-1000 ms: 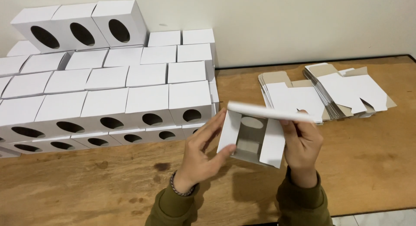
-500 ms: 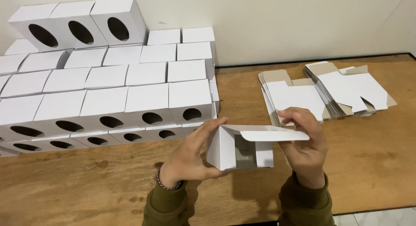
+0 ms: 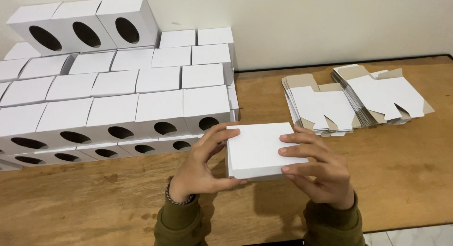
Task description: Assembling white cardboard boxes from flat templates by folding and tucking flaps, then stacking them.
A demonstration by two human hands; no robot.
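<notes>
A brown wooden worktop [image 3: 406,166] with visible grain and a few dark marks runs up to a plain cream wall [image 3: 330,24]. Above its near edge both hands hold a small white carton [image 3: 262,149], closed, its plain top face up. The left hand [image 3: 203,168] has its fingers curled onto the carton's left edge, thumb under the front corner; the right hand [image 3: 318,168] lays its fingers spread across the right side. To the left, a stack of folded white boxes [image 3: 118,85] with oval cut-outs rises in tiers against the wall. At the far right lie two piles of flat carton blanks [image 3: 358,97], fanned, touching each other
</notes>
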